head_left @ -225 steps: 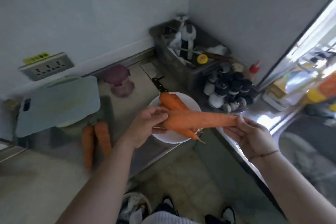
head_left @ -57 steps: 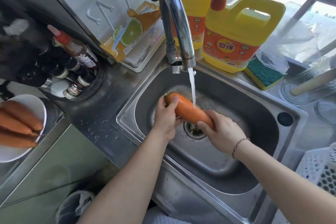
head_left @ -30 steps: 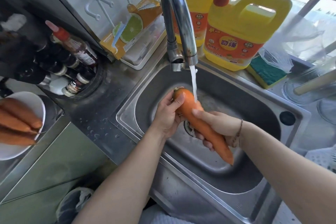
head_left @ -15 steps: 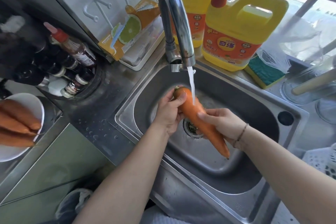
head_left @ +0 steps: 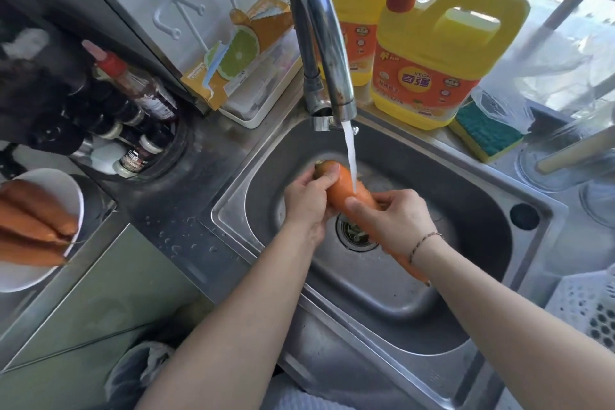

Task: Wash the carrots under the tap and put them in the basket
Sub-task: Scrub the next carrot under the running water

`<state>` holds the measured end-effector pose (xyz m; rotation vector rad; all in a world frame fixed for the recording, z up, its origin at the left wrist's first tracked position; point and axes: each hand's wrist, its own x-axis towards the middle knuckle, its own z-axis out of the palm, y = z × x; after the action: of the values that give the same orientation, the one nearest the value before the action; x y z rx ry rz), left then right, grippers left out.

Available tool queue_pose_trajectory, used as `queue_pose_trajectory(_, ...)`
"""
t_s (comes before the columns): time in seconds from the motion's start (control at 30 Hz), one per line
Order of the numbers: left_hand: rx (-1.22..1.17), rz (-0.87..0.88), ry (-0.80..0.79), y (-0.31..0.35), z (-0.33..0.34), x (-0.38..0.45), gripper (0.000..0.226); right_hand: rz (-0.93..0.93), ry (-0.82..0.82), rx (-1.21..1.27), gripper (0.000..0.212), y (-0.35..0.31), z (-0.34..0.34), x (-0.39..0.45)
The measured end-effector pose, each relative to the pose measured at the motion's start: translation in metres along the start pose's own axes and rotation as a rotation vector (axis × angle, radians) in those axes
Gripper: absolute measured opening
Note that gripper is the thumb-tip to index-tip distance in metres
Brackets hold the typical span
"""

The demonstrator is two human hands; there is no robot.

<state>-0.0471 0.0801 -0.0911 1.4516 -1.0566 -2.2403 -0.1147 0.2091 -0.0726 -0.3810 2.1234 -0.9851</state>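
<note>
Both the left hand [head_left: 307, 200] and right hand [head_left: 396, 220] grip the carrot [head_left: 346, 186]; its tip points down-right.

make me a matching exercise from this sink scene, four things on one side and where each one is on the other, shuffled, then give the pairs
Things
1. carrot being washed
2. green sponge
3. white plate
4. white basket

Places
A. at the right edge, beside the sink
B. on the ledge right of the yellow detergent jug
C. held in the left hand and right hand under the tap
D. far left on the counter, carrying more carrots

Pairs: 1-C, 2-B, 3-D, 4-A
</note>
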Motion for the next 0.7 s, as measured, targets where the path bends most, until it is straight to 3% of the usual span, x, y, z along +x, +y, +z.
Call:
queue_pose_trajectory(0.07,0.031,0.024,-0.028,-0.001,-0.003,-0.001,0.033,0.052,-0.037,0.020,0.039,-0.003,-0.002,-0.001)
queue_pose_trajectory(0.13,0.047,0.049,-0.065,0.006,-0.009,0.003,0.032,0.061,-0.194,0.132,0.030,-0.003,-0.012,-0.001)
queue_pose_trajectory(0.27,-0.022,0.055,-0.128,0.017,-0.016,0.011,0.014,0.282,-0.516,0.735,0.041,0.001,-0.027,0.004)
queue_pose_trajectory(0.37,-0.101,0.047,-0.152,0.016,-0.017,0.007,0.016,0.333,-0.714,0.671,0.045,-0.002,-0.028,0.008)
queue_pose_trajectory(0.43,-0.114,0.055,-0.148,0.015,-0.018,0.007,0.016,0.293,-0.657,0.544,0.047,-0.004,-0.025,0.012)
queue_pose_trajectory(0.57,-0.075,0.078,-0.135,0.018,-0.019,0.007,0.024,-0.067,-0.230,0.012,0.027,-0.008,-0.014,0.010)
queue_pose_trajectory(0.63,-0.004,0.060,-0.140,0.019,-0.016,0.005,0.034,-0.228,-0.039,-0.245,0.039,-0.002,-0.009,0.008)
queue_pose_trajectory(0.7,0.045,0.048,-0.116,0.021,-0.013,0.005,0.032,-0.274,0.014,-0.298,0.047,0.002,-0.008,0.004)
